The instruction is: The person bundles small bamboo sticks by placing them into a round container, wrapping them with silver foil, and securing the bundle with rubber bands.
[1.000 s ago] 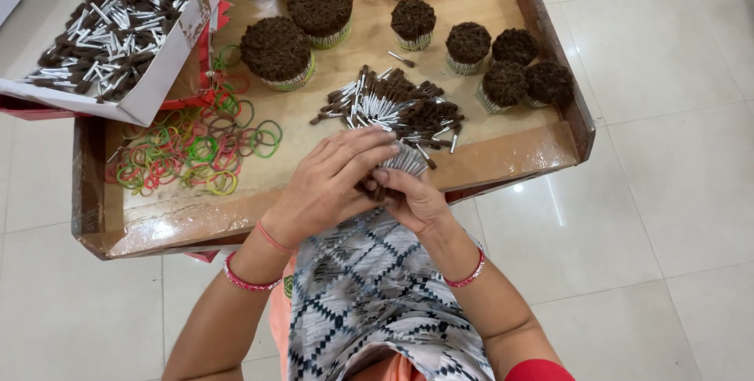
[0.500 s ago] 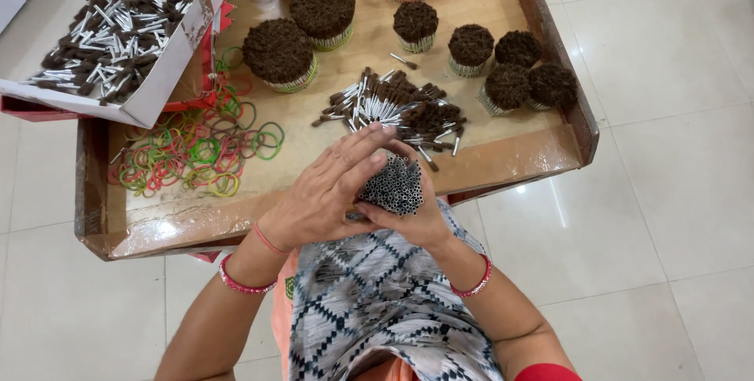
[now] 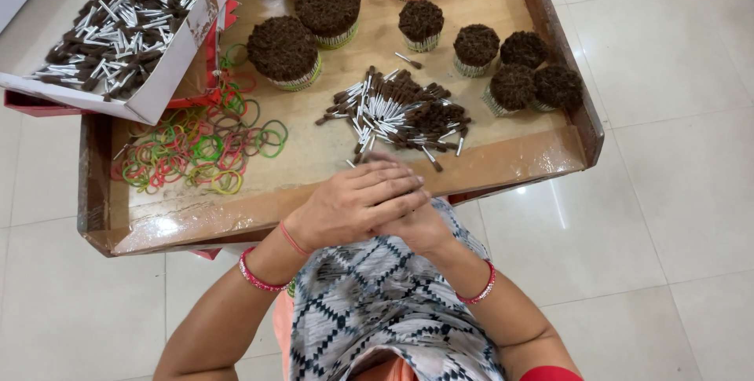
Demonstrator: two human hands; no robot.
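My left hand (image 3: 353,204) lies flat, fingers together, over my right hand (image 3: 424,228), just at the near rim of the cardboard tray (image 3: 503,163). Both hands are cupped around a small bundle of brown-tipped sticks, which is hidden under my left palm. A loose pile of the same white-stemmed, brown-tipped sticks (image 3: 400,114) lies on the tray right beyond my fingertips.
Several round tied bundles stand at the tray's back, a big one (image 3: 283,47) on the left and small ones (image 3: 526,75) on the right. Coloured rubber bands (image 3: 200,149) are heaped at the tray's left. A white box of loose sticks (image 3: 126,20) overhangs the far left corner.
The bundle's brown top showed between my hands half a second ago. My left hand has since slid flat over it and hides it.
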